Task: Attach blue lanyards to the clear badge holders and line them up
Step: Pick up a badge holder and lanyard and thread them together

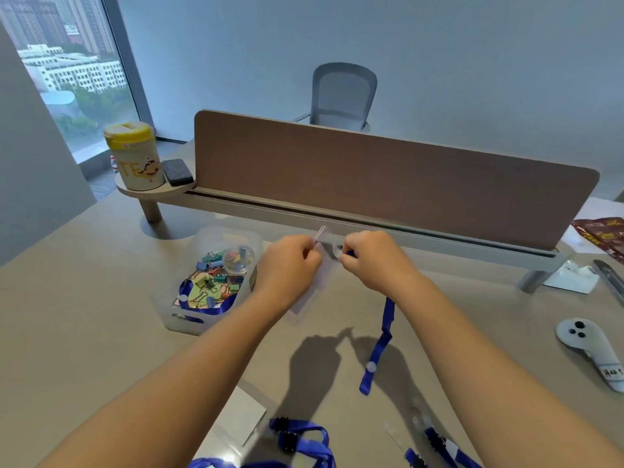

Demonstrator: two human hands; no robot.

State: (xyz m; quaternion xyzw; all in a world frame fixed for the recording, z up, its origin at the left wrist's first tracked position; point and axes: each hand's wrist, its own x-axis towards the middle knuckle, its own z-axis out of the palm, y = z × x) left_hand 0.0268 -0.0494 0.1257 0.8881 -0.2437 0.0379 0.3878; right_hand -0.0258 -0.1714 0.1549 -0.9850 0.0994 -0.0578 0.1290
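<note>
Both hands up over the desk, working one badge holder.

Left hand (287, 261) pinches the floppy clear badge holder (312, 285) by its top edge; right hand (369, 256) pinches the flat blue lanyard (380, 342) at the holder's slot, its ribbon trailing down onto the smooth beige desk (101, 332).

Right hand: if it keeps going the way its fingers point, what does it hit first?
The right hand points left toward the left hand. First in line is the clear badge holder held between them, then the left hand's fingers. Depth is unclear from this single view.
</note>
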